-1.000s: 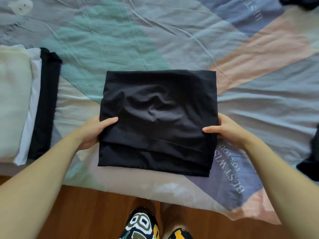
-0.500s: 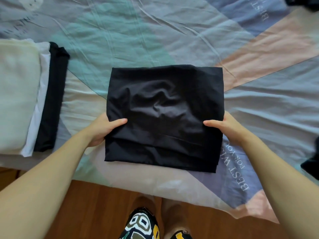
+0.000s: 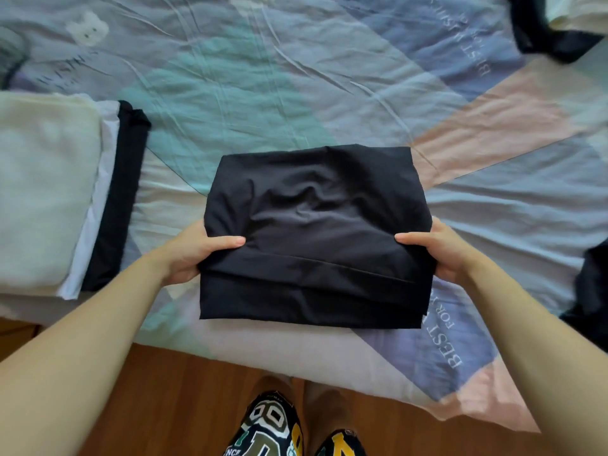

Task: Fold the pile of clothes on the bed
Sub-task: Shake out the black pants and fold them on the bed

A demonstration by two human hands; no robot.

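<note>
folded black fabric garment point(image 3: 316, 235) sits mid-bed near the near edge of the patchwork pastel bedsheet point(image 3: 296, 93). left hand point(image 3: 194, 250) grips its left side, right hand point(image 3: 437, 250) its right side; on both, thumb on top, fingers curled under, clamped on the cloth. handling guess: light, soft, floppy, thin and probably a bit slick, so layers can slide or sag in the middle. best hold is where the hands are now, opposite side edges with fingers under all layers, kept level. nothing fragile. count: one garment in hand; one stack of folded clothes point(image 3: 49, 192) at far left showing three layers, cream on top, then white, then black; dark unfolded clothing point(image 3: 546, 31) at far right corner and another dark piece point(image 3: 592, 284) at right edge, two visible, rest cut off by the frame.
</note>
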